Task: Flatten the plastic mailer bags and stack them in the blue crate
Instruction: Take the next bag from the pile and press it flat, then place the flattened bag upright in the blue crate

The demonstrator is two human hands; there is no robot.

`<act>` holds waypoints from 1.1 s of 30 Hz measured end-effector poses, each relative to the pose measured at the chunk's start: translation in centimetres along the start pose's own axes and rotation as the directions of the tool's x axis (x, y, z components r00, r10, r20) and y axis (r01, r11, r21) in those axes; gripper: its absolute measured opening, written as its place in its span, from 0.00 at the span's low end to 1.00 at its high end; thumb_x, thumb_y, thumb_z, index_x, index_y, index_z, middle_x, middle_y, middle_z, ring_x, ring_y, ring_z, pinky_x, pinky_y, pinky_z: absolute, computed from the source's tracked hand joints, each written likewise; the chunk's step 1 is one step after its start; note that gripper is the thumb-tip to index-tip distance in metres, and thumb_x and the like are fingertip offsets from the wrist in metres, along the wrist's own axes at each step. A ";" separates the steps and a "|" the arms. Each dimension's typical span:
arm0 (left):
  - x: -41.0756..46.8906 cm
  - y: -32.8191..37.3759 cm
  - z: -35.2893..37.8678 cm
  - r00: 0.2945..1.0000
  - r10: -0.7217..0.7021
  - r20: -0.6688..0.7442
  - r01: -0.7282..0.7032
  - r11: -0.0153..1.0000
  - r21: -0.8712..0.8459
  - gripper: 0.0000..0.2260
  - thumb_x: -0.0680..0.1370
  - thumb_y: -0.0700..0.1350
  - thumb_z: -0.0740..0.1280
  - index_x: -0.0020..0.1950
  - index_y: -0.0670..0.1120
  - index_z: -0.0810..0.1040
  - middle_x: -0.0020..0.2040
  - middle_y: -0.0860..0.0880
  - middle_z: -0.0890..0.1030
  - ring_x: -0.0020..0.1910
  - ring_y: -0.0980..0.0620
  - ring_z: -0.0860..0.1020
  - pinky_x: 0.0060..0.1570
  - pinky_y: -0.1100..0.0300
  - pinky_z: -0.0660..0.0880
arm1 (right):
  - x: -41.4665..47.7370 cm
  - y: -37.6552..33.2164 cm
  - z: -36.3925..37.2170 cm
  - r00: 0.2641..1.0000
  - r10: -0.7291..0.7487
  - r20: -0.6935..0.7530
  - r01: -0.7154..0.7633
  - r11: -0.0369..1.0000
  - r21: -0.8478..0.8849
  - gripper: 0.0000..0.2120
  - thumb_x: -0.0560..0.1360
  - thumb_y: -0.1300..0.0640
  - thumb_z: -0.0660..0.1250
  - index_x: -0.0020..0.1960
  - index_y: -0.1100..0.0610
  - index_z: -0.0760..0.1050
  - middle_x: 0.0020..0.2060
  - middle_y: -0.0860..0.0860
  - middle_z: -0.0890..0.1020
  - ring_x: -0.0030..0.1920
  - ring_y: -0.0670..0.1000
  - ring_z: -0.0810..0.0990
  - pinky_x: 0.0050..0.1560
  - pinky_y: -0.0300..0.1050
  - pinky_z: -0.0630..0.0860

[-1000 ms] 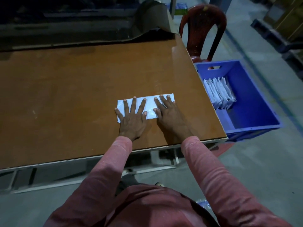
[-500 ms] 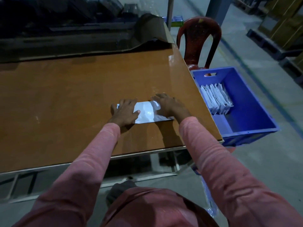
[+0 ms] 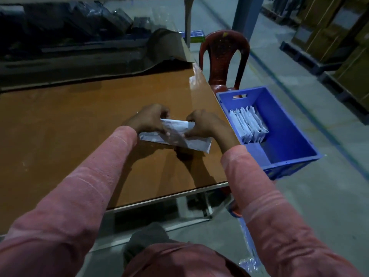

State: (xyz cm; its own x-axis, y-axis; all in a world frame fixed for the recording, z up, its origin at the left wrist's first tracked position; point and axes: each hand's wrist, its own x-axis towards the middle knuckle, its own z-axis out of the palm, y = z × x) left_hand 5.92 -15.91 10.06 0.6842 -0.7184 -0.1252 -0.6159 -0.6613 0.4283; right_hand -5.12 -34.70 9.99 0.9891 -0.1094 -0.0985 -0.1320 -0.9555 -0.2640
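Observation:
A white plastic mailer bag [image 3: 191,143] is lifted a little off the brown table [image 3: 69,124], folded over along its length. My left hand [image 3: 149,119] grips its left part with curled fingers, and my right hand [image 3: 201,122] grips its right part. The lower right corner of the bag hangs free. To the right of the table, a blue crate [image 3: 287,126] sits on the floor with several flattened white mailer bags [image 3: 247,123] standing in a row near its far left side.
A dark red plastic chair [image 3: 224,56] stands behind the crate. Dark clutter and a curled sheet [image 3: 167,45] lie at the table's far edge. Stacked boxes [image 3: 343,33] line the far right. Clear plastic [image 3: 248,246] hangs by my right arm.
Both hands went from pressing flat on the bag to curling round it and lifting it off the table, folding it over. The view tilted up a little.

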 end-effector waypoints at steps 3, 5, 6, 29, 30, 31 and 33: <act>2.5 3.1 -1.0 0.990 0.139 -0.036 -0.137 0.990 0.036 0.18 0.65 0.43 0.84 0.48 0.46 0.80 0.47 0.47 0.82 0.48 0.46 0.79 0.43 0.53 0.74 | -2.1 1.8 -1.6 0.983 0.023 -0.182 -0.036 0.997 -0.071 0.13 0.72 0.42 0.74 0.47 0.51 0.80 0.45 0.51 0.83 0.47 0.56 0.80 0.37 0.45 0.64; 4.5 4.9 -1.2 0.975 0.216 -0.047 -0.213 0.974 0.073 0.17 0.67 0.41 0.83 0.50 0.47 0.80 0.50 0.49 0.82 0.50 0.49 0.78 0.47 0.54 0.73 | -3.1 3.4 -2.1 0.954 0.098 -0.284 -0.125 0.989 -0.079 0.13 0.72 0.42 0.73 0.45 0.51 0.79 0.44 0.53 0.84 0.48 0.58 0.82 0.39 0.46 0.65; 5.7 5.7 -1.2 0.967 0.249 -0.057 -0.242 0.964 0.109 0.16 0.68 0.41 0.82 0.52 0.48 0.81 0.51 0.49 0.82 0.52 0.48 0.78 0.50 0.52 0.74 | -3.6 4.3 -2.3 0.936 0.146 -0.321 -0.173 0.983 -0.058 0.12 0.72 0.43 0.73 0.42 0.50 0.76 0.43 0.52 0.84 0.47 0.58 0.82 0.40 0.46 0.65; 29.1 18.8 19.9 0.976 0.149 0.162 -0.197 0.917 0.347 0.28 0.80 0.58 0.68 0.74 0.43 0.72 0.73 0.43 0.75 0.76 0.42 0.66 0.76 0.44 0.57 | -0.7 33.1 5.5 0.537 0.769 -0.346 -0.687 0.637 0.350 0.13 0.78 0.49 0.65 0.48 0.59 0.77 0.46 0.57 0.80 0.49 0.63 0.79 0.37 0.51 0.71; 29.9 19.3 21.3 0.970 0.120 0.212 -0.189 0.918 0.349 0.28 0.80 0.58 0.67 0.75 0.43 0.70 0.74 0.42 0.73 0.77 0.41 0.65 0.77 0.44 0.55 | 0.0 34.5 6.1 0.551 0.769 -0.324 -0.682 0.638 0.356 0.13 0.78 0.49 0.65 0.48 0.59 0.77 0.46 0.58 0.79 0.49 0.63 0.79 0.37 0.50 0.70; 30.7 19.8 22.8 0.962 0.101 0.255 -0.189 0.918 0.348 0.29 0.80 0.57 0.66 0.76 0.42 0.68 0.76 0.42 0.71 0.78 0.41 0.64 0.78 0.44 0.54 | 0.8 35.8 6.7 0.564 0.768 -0.303 -0.678 0.640 0.361 0.13 0.78 0.49 0.65 0.48 0.60 0.77 0.46 0.58 0.79 0.49 0.64 0.79 0.37 0.49 0.69; 32.2 20.5 25.6 0.944 0.067 0.323 -0.179 0.927 0.330 0.32 0.81 0.57 0.66 0.79 0.41 0.63 0.78 0.41 0.67 0.79 0.40 0.61 0.79 0.44 0.52 | 2.2 38.1 7.8 0.582 0.769 -0.265 -0.676 0.638 0.368 0.13 0.78 0.49 0.65 0.48 0.60 0.77 0.46 0.58 0.79 0.49 0.64 0.79 0.37 0.49 0.68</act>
State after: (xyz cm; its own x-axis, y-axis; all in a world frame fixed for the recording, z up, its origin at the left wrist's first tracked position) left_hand 5.36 -58.14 -8.11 0.4786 -0.7923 -0.3784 -0.8220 -0.5558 0.1241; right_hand -8.50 -69.16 -7.75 0.4909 -0.8712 -0.0058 -0.7770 -0.4348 -0.4552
